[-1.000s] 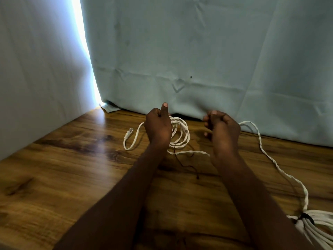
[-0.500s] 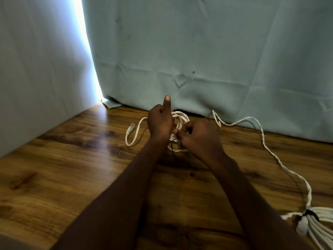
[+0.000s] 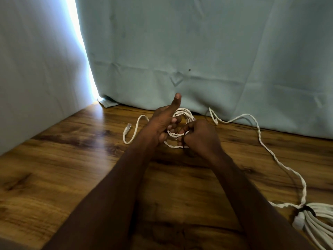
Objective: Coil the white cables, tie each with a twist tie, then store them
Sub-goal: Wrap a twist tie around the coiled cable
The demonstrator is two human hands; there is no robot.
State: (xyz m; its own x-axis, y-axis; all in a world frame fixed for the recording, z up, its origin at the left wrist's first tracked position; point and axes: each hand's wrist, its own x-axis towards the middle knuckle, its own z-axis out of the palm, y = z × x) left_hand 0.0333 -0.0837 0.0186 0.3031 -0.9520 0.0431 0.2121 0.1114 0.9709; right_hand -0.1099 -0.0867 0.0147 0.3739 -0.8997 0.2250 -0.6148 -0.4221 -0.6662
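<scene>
Just one view here, worn on the head, looking forward and down along both forearms at a wooden table (image 3: 54,177), pretty close. It faces a curtain (image 3: 198,51) hanging behind the far edge. Wide-angle, no second camera.

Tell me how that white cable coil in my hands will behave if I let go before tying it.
The white cable coil would probably spring loose: its loops already sit unevenly. The long tail snaking across the table looks floppy and could tug it.
</scene>
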